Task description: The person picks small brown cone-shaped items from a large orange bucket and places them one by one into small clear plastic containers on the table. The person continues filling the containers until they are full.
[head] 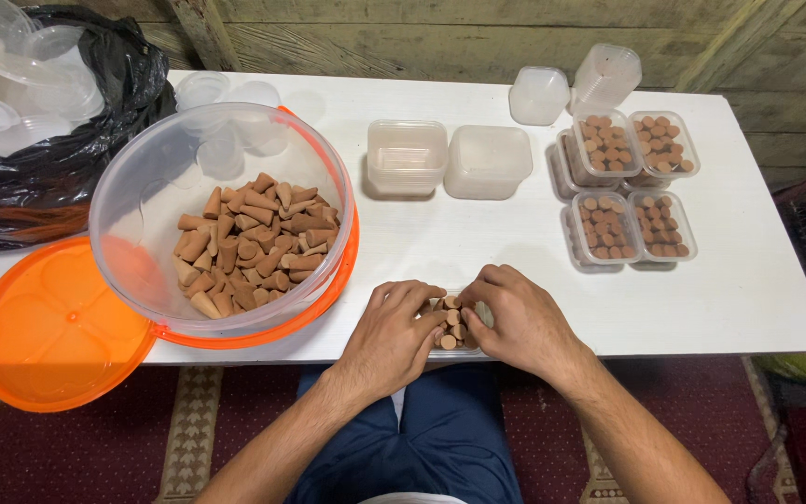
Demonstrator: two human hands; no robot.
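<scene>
Hands: my left hand (394, 331) and right hand (515, 322) pinch cones (452, 322) in one near-edge tray (464, 352); four filled trays (632, 187) far right, two empty boxes (450, 159), bare tabletop (748, 280) right.

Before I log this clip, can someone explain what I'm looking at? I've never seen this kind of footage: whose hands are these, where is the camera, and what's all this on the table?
There is one picture, from a camera worn on a person's head, looking down at their own bare hands. No machine is involved. The left hand and right hand meet over a small clear tray at the near edge of the white table, their fingers touching brown cones standing in it. To the left, a big clear tub holds loose cones, beside its orange lid. Farther back sit empty containers, and at the right, filled trays. A black bag holds clear lids.
</scene>
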